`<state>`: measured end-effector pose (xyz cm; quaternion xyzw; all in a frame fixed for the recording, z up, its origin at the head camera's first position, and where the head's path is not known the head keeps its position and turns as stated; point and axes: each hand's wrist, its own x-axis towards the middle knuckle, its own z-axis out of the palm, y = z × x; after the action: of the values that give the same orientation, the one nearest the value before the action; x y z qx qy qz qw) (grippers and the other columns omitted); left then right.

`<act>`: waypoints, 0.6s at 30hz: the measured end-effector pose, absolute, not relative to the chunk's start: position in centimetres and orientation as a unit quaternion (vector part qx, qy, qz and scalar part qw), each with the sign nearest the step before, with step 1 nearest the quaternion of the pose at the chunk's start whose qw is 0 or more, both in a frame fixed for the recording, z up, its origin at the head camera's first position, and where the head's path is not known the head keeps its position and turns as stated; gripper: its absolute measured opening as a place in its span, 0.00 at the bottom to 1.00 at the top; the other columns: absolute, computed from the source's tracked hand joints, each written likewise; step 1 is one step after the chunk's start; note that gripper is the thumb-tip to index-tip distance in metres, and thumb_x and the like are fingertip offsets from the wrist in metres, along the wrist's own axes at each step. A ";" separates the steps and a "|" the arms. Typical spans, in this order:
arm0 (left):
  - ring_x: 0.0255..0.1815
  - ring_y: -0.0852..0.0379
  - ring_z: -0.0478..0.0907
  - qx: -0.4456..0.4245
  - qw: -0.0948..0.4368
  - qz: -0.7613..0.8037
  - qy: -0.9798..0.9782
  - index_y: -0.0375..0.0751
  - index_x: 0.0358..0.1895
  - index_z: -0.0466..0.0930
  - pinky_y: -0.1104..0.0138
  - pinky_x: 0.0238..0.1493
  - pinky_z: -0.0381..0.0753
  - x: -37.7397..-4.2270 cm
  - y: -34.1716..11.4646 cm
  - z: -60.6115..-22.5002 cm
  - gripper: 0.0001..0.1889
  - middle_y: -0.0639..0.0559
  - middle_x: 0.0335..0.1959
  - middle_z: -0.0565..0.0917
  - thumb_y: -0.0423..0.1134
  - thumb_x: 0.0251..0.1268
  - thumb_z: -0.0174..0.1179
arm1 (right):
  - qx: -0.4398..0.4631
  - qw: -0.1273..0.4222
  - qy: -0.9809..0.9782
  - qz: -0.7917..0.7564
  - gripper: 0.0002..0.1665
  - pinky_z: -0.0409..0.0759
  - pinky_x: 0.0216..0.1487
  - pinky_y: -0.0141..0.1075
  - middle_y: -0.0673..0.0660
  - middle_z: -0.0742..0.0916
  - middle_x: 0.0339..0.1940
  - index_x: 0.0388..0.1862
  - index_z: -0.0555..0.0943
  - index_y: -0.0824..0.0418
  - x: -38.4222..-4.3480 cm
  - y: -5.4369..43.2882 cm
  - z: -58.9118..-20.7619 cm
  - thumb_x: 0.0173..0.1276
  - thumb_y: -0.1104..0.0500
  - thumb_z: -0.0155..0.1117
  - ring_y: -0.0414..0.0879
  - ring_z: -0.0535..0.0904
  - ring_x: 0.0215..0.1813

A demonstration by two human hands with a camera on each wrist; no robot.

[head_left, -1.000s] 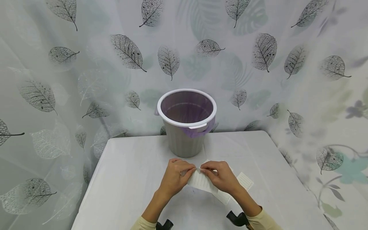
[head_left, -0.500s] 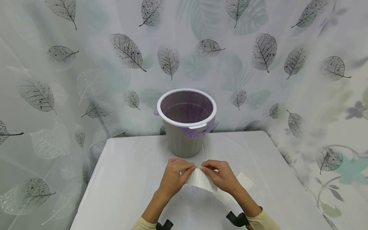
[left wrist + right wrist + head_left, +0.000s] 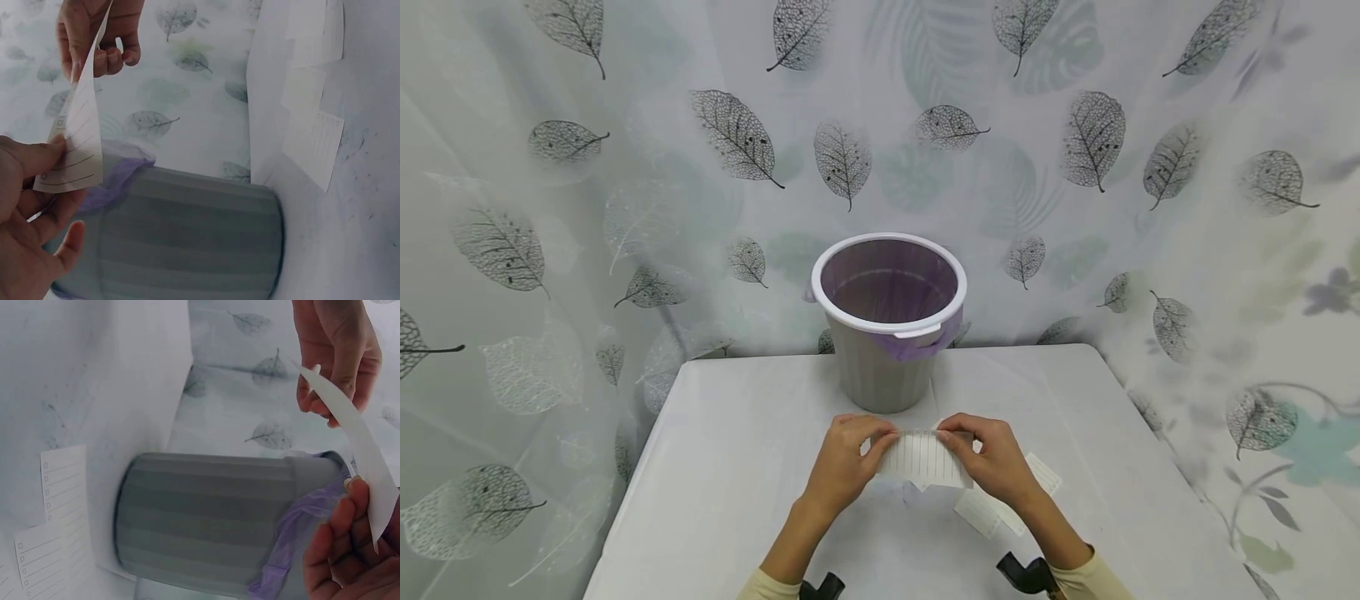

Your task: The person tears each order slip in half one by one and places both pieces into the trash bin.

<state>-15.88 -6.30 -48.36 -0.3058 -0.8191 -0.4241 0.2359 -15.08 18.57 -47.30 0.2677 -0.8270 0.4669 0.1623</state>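
Observation:
A lined checklist sheet (image 3: 923, 460) is held up above the table between both hands. My left hand (image 3: 842, 462) pinches its upper left corner between thumb and fingers. At the upper right corner, my right hand (image 3: 995, 461) pinches it the same way. Lines and small boxes show on the face of the sheet (image 3: 78, 147) in the left wrist view. Its plain back appears, slightly curved, in the right wrist view. More checklist sheets (image 3: 977, 510) lie overlapping on the table, partly hidden under my right forearm.
A grey bin (image 3: 880, 371) with a white rim and a purple liner stands beyond the hands, at the back of the white-covered table (image 3: 737, 450). Leaf-patterned curtains (image 3: 880, 100) hang behind and at both sides.
The hands have moved apart, the left one leftward and the right one slightly rightward. Between them the sheet, earlier bent with its top edge bunched, is now spread nearly flat.

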 end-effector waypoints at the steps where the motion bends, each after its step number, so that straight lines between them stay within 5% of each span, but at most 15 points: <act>1: 0.41 0.61 0.86 -0.306 0.236 -0.425 -0.818 0.42 0.39 0.90 0.54 0.51 0.81 -15.9 -6.3 -48.4 0.03 0.57 0.38 0.90 0.33 0.64 0.73 | 0.266 0.161 -0.827 0.468 0.07 0.80 0.31 0.36 0.44 0.90 0.37 0.41 0.89 0.55 -15.0 18.5 -47.3 0.71 0.67 0.71 0.39 0.81 0.31; 18: 0.40 0.55 0.86 -0.320 0.241 -0.451 -0.797 0.37 0.39 0.91 0.61 0.43 0.86 -15.6 -6.6 -48.2 0.03 0.49 0.36 0.90 0.32 0.65 0.72 | 0.240 0.159 -0.825 0.486 0.04 0.81 0.26 0.38 0.43 0.89 0.33 0.40 0.89 0.55 -15.0 18.1 -47.5 0.71 0.65 0.71 0.39 0.81 0.28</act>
<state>-15.59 -6.58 -48.24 -0.3199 -0.7975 -0.4514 0.2406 -14.95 18.06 -47.50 0.2399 -0.8252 0.4862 0.1585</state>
